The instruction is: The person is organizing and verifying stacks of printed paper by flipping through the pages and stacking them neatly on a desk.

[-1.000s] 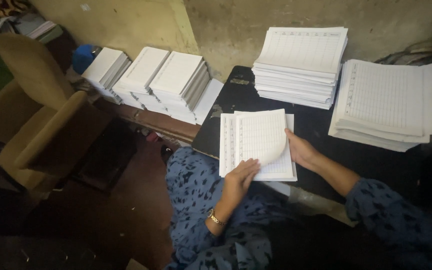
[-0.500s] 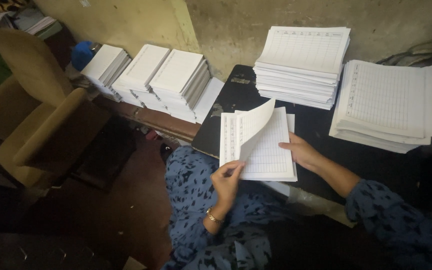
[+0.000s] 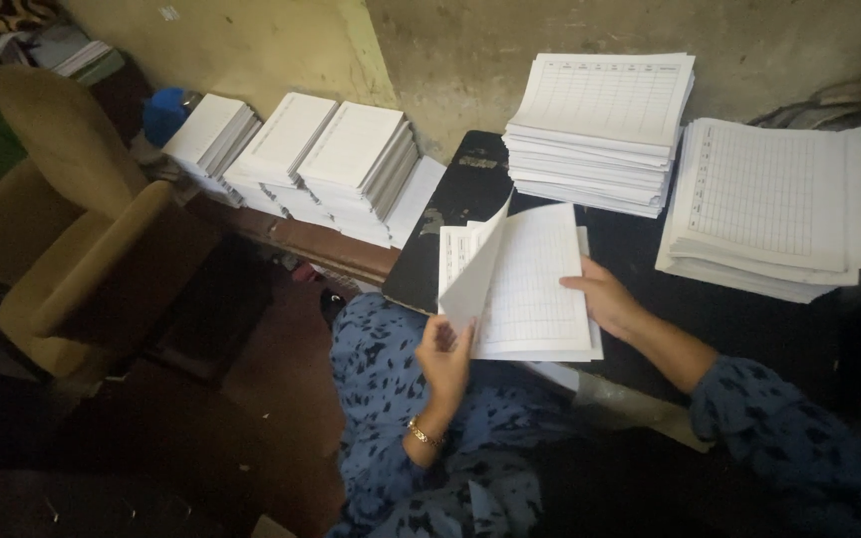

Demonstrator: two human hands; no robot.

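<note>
A small pile of white ruled sheets (image 3: 535,289) lies on a black board (image 3: 450,224) in front of me. My left hand (image 3: 445,354) pinches the lower corner of the top sheet (image 3: 475,274), which is lifted and folded over toward the left. My right hand (image 3: 605,294) rests flat on the right edge of the pile, pressing it down. Both arms wear blue patterned sleeves, and a gold bracelet sits on my left wrist.
Two tall stacks of ruled sheets stand behind: one at the back (image 3: 600,125), one to the right (image 3: 769,204). Three stacks of white booklets (image 3: 296,159) line a low ledge on the left. A tan armchair (image 3: 62,229) stands far left, beside a dark floor.
The top sheet, flat under my left hand a second ago, has been lifted and turned over to the left. My left hand has slid down to the sheet's lower corner.
</note>
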